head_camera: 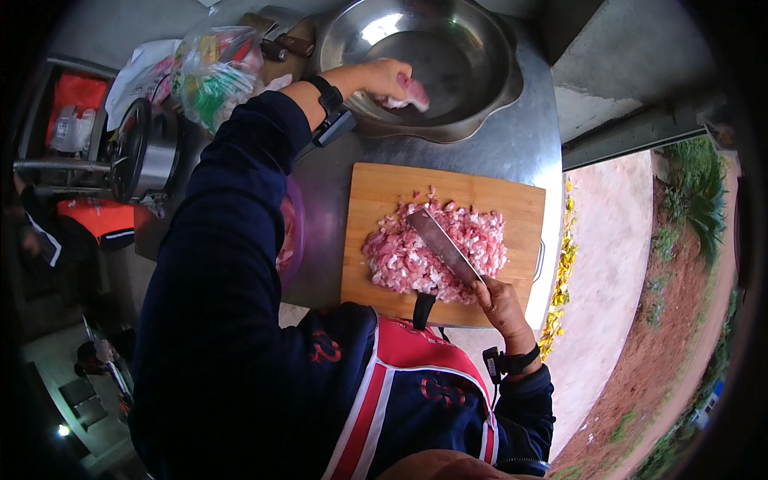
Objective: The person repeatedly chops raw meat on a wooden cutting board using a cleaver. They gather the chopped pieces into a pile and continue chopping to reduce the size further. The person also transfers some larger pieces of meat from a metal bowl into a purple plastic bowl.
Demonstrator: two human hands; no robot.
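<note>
My left hand [387,78] grips a pale pink piece of raw meat [414,95] inside the near side of a large, shiny metal basin [459,69]. My right hand [501,305] is closed around the handle of a cleaver [445,245]. Its broad blade lies slanted across a heap of chopped raw meat [399,264], pink with white fat. Under the heap is a wooden cutting board [384,180]. Partly hidden behind my left arm, a purple plastic bowl [294,231] contains more pink meat.
Everything stands on a metal tabletop [327,204]. Wooden-handled knives [296,45] lie left of the basin, near a clear plastic bag [216,78] of packets. Farther left is a metal pot with a glass lid [144,150]. Another person in an orange-and-black top [96,219] is at the left.
</note>
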